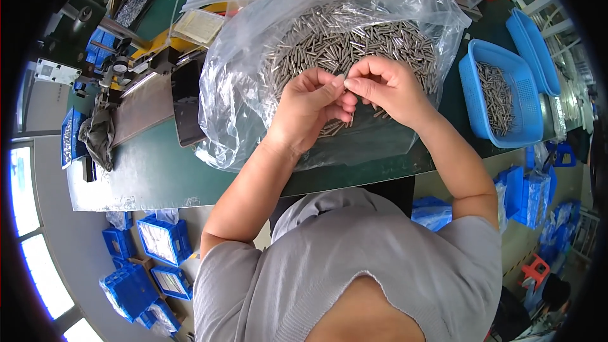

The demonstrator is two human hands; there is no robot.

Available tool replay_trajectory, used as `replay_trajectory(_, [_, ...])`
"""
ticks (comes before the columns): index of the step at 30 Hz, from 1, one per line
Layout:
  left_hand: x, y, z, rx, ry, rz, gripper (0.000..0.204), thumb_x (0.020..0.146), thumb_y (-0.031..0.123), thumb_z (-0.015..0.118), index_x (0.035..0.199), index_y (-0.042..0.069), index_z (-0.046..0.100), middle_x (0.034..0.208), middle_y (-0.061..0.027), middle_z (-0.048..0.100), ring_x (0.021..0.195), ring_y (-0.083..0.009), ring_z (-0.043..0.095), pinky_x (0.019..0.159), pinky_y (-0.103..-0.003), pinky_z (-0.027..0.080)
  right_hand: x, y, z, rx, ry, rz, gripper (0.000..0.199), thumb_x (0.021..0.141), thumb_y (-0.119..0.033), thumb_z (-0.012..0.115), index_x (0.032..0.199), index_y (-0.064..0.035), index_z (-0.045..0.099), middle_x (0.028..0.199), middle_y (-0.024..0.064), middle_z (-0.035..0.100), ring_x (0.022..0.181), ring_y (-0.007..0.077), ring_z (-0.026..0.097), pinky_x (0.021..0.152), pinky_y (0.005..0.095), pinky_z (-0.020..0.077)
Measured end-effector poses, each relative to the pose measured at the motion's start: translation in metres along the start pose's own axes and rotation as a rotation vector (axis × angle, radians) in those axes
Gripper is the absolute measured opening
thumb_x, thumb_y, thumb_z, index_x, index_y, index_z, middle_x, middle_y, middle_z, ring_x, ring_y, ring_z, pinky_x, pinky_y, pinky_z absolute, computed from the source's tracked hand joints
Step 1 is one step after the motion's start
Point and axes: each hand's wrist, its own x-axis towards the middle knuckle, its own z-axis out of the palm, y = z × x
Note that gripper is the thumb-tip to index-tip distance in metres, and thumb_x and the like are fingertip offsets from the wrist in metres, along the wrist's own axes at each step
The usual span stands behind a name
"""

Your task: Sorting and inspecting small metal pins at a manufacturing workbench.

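A large heap of small metal pins [329, 39] lies in an opened clear plastic bag [237, 82] on the green table. Over the near part of the heap, my left hand [311, 98] and my right hand [387, 87] meet, thumbs and fingertips pinched together. Between the fingertips is something small, mostly hidden; its kind does not show clearly. Both hands are closed, with the fingers of the left curled under its thumb. Some pins show below the hands, near the bag's front.
To the right stands a blue plastic basket [506, 98] with more pins, beside another blue basket [535, 50]. A bench device with a metal post [123, 35] and a dark grey cloth [97, 139] are at the left. Blue crates [163, 240] stand on the floor below.
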Motion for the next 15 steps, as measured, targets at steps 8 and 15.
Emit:
replay_trajectory(8, [0.005,0.008,-0.009,0.000,0.194,0.143,0.012,0.088,0.011,0.057,0.085,0.001,0.051,0.074,-0.0107,0.061,0.064,-0.0170,0.061,0.057,-0.027,0.053,0.007,-0.006,-0.027,0.654,-0.148,0.215,0.016,0.088,-0.018,0.049,0.091,-0.0022,0.052,0.082,0.0070,0.057,0.067,0.0148,0.057,0.067,0.0308,0.0529])
replay_trajectory(15, [0.004,0.008,-0.012,-0.027,0.201,0.153,0.012,0.088,0.012,0.057,0.085,0.002,0.052,0.074,-0.0108,0.061,0.063,-0.0171,0.061,0.056,-0.027,0.052,-0.006,-0.001,-0.007,-0.561,-0.425,-0.186,0.017,0.068,-0.013,0.068,0.084,-0.0090,0.063,0.067,0.0046,0.052,0.060,0.0187,0.055,0.054,0.0330,0.0434])
